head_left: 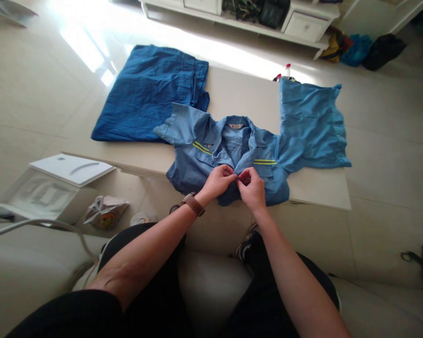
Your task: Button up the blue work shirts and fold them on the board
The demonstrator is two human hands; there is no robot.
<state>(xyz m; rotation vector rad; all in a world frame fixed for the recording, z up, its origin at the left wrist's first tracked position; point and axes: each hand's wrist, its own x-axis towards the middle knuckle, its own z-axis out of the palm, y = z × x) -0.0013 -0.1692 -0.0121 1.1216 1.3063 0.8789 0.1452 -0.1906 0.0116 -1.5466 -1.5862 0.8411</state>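
A light blue work shirt [197,159] with yellow stripes above its chest pockets lies front up across the table, its collar away from me. My left hand [219,181], with a brown-strapped watch at the wrist, pinches the front edge of the shirt just below the open collar. Fingertip to fingertip with it, my right hand [251,187] grips the opposite front edge. Whatever small part sits between the fingertips is hidden. One sleeve spreads wide to the right, and the other is bent toward the upper left. The lower part of the shirt droops over the near table edge.
Folded dark blue trousers [151,94] lie on the table's left end. Bottles with red caps [287,70] show behind the right sleeve. A white box [72,169] and a plastic bag [105,212] stand left of the white table [245,94]. Beyond is a low white cabinet [306,26].
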